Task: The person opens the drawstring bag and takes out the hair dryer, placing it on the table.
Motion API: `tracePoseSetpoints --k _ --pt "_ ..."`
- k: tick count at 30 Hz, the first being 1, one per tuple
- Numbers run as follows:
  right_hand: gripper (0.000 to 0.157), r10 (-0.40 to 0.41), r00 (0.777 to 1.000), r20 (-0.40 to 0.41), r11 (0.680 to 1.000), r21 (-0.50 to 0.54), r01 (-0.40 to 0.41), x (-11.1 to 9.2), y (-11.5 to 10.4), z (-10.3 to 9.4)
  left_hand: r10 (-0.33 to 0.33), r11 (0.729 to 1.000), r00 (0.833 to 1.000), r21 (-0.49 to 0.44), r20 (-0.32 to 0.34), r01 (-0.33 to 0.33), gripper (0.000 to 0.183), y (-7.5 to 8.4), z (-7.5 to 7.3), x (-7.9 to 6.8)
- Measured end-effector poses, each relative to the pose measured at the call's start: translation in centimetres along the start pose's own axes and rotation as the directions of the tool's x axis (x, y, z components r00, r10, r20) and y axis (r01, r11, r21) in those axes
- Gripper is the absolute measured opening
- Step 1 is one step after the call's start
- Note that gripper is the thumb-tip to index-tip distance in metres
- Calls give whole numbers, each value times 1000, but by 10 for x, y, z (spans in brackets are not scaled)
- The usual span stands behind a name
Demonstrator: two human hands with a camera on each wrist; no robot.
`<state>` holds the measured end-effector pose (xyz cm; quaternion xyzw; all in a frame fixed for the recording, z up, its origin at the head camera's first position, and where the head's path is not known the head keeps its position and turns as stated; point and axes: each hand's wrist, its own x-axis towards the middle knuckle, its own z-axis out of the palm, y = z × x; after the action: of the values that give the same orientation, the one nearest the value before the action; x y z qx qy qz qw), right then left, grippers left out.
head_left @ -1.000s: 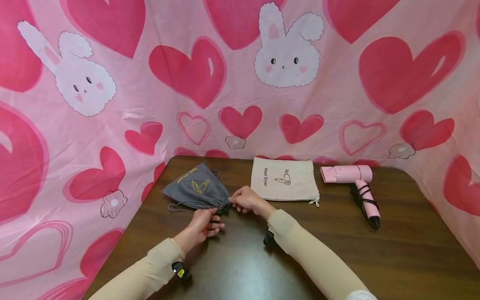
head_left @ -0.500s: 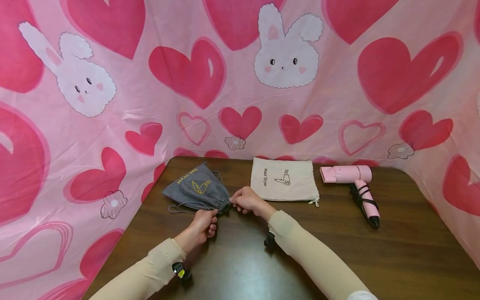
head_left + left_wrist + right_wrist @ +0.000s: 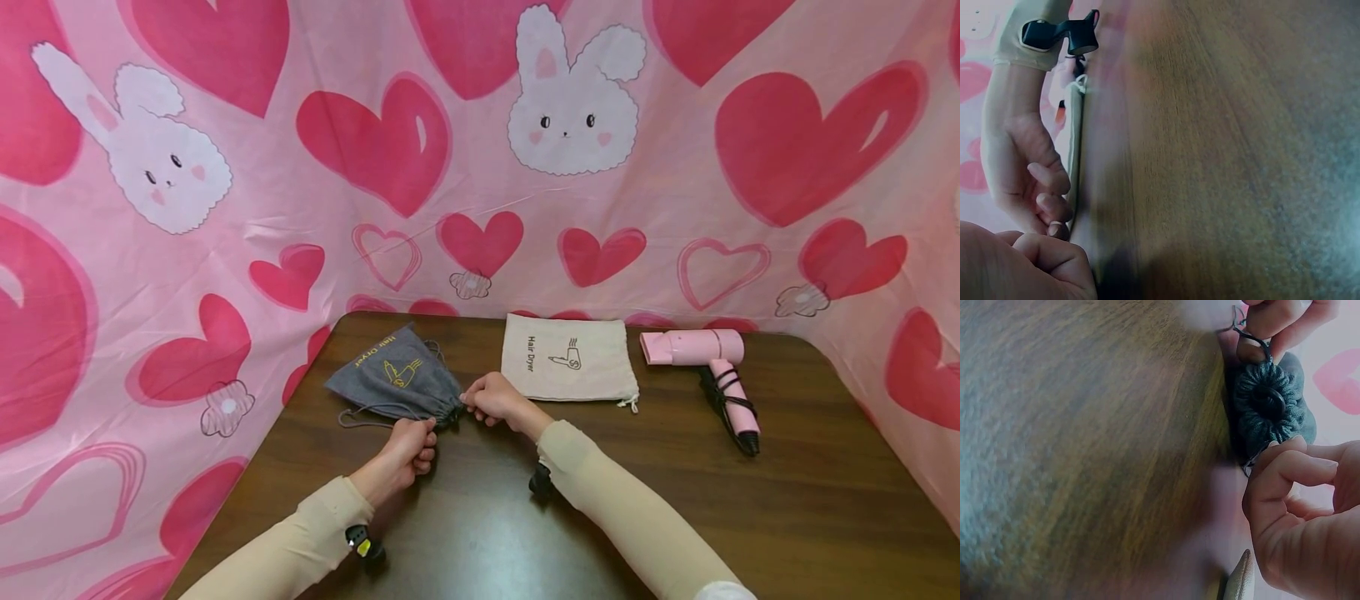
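A dark grey drawstring bag (image 3: 397,379) with yellow "Hair Dryer" lettering and a dryer drawing lies at the table's back left. Its mouth (image 3: 1266,400) is gathered into tight folds, with a dark loop showing in the middle in the right wrist view. My left hand (image 3: 405,450) has its fingers curled and pinches the drawstring (image 3: 1261,342) at the near side of the mouth. On the opposite side, my right hand (image 3: 498,400) pinches at the mouth's edge, apparently on the cord; its fingertips hide the exact hold.
A cream drawstring bag (image 3: 570,360) with black lettering lies flat at the back middle. Right of it is a pink hair dryer (image 3: 693,348), a black cord wound round its handle. The brown table (image 3: 480,517) meets pink heart-patterned cloth behind and at both sides.
The left hand's outer fingers, spread a second ago, have curled in. The right hand has barely moved, and the bag stays in place.
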<state>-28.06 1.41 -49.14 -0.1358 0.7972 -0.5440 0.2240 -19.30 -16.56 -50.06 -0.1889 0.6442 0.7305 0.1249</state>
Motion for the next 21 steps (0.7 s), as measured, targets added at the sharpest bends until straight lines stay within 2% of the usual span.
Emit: tracePoseSetpoints --k 12,21 --pt "22 28 999 -37 999 24 -28 0 2 3 -2 998 1000 -57 2 2 32 -1 1 -1" --pt "20 13 997 -77 999 35 -11 -3 3 1 -6 993 1000 -117 6 7 33 -3 -2 -3"
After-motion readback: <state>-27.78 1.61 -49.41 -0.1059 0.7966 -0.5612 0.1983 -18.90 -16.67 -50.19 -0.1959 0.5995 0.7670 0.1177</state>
